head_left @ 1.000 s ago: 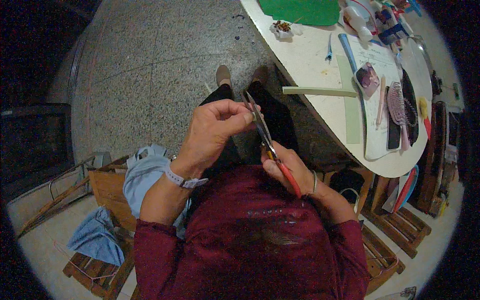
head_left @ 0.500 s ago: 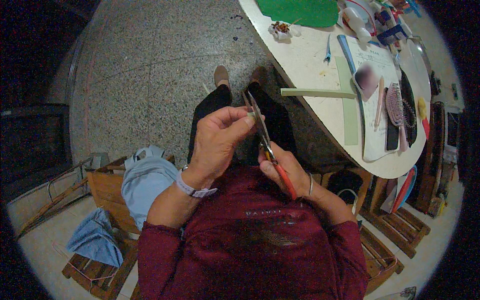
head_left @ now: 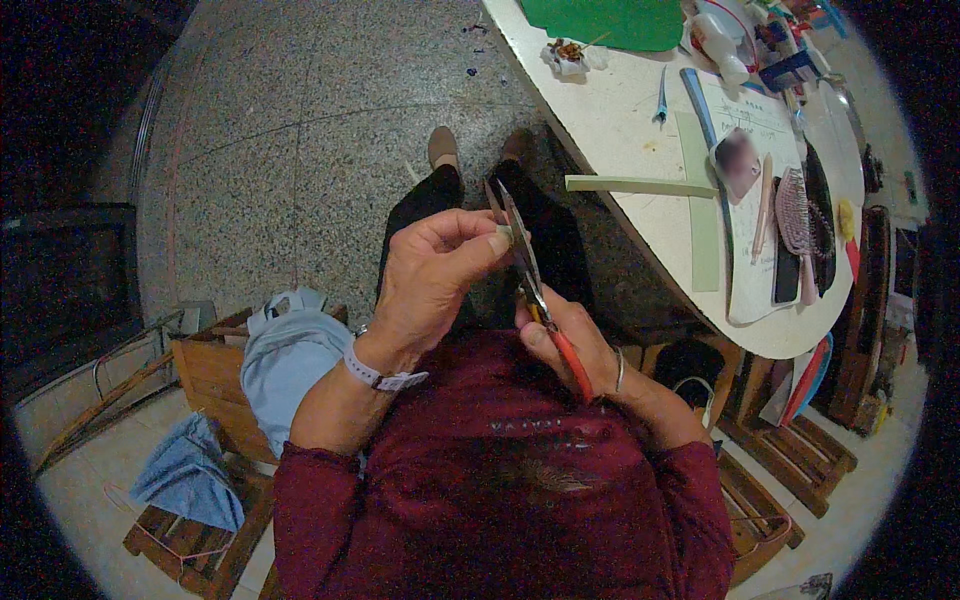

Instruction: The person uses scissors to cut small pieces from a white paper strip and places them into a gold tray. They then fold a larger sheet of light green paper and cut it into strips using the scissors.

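My left hand [head_left: 437,262] pinches a small pale green piece [head_left: 503,232], probably paper, between thumb and forefinger; most of it is hidden by the fingertips. In my right hand [head_left: 572,340] is a pair of scissors [head_left: 528,262] with red-orange handles. Its blades point away from me, slightly parted, right beside my left fingertips and the piece. Both hands are held above my lap. To the right, a pale green strip [head_left: 630,185] lies across another upright pale green strip [head_left: 705,245] on the table, its free end jutting past the edge.
The white table [head_left: 625,130] curves along the right side. On it are a green sheet [head_left: 610,20], a hairbrush [head_left: 795,215], a phone [head_left: 787,275], a written sheet [head_left: 750,290] and a white bottle [head_left: 718,48]. A light blue bag [head_left: 295,365] sits on a wooden chair at left.
My left hand has shifted very slightly, and less of the pale green piece shows at its fingertips. The right hand and scissors are nearly unmoved.
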Action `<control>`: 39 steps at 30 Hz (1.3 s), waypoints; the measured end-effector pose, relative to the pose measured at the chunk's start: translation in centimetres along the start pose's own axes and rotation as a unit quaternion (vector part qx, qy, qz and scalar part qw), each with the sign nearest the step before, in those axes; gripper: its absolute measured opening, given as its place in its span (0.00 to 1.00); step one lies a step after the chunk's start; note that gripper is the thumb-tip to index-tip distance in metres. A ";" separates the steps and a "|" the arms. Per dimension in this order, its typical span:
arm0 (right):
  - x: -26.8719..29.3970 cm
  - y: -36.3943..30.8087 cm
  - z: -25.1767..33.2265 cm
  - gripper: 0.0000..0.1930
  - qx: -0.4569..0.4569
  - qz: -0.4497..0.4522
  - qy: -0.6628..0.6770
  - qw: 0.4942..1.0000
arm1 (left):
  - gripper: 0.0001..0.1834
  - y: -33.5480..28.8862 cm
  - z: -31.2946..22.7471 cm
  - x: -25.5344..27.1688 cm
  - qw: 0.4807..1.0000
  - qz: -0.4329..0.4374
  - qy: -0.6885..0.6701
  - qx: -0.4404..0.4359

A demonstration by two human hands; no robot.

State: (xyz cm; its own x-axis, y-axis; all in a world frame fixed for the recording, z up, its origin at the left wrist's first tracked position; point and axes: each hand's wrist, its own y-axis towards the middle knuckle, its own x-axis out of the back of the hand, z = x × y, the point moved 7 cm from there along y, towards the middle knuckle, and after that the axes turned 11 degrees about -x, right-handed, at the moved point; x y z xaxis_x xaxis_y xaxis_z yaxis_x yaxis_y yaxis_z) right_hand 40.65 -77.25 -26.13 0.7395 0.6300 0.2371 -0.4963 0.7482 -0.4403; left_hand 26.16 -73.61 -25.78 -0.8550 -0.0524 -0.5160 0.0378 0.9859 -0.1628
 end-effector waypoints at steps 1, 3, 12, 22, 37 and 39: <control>0.0 0.0 0.0 0.17 0.000 0.001 0.002 1.000 | 0.08 0.0 0.2 0.2 1.000 -0.003 -0.008 0.004; 0.0 0.0 0.1 0.16 -0.010 0.010 0.008 1.000 | 0.08 0.0 0.4 0.3 1.000 -0.007 -0.022 0.011; -0.2 -0.1 -0.1 0.15 -0.001 0.010 0.008 1.000 | 0.07 0.0 0.0 0.3 0.999 -0.010 -0.044 0.011; -0.2 -0.1 -0.1 0.17 -0.023 0.018 -0.013 0.999 | 0.05 0.0 -0.4 0.6 0.999 0.003 0.047 0.003; -0.5 -0.4 -0.1 0.15 -0.012 0.018 -0.014 1.000 | 0.07 -0.3 -0.2 0.8 0.999 0.000 -0.018 0.027; -0.6 -0.6 -0.1 0.15 -0.003 0.016 -0.009 1.000 | 0.08 -0.5 0.0 0.9 0.999 -0.008 -0.028 0.031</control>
State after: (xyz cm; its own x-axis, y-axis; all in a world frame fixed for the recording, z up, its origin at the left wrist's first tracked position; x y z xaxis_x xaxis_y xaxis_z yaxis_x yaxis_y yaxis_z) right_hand 40.56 -78.03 -26.09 0.7154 0.6566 0.2388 -0.5159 0.7270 -0.4532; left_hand 25.41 -74.15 -26.20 -0.8260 -0.0792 -0.5581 0.0568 0.9733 -0.2222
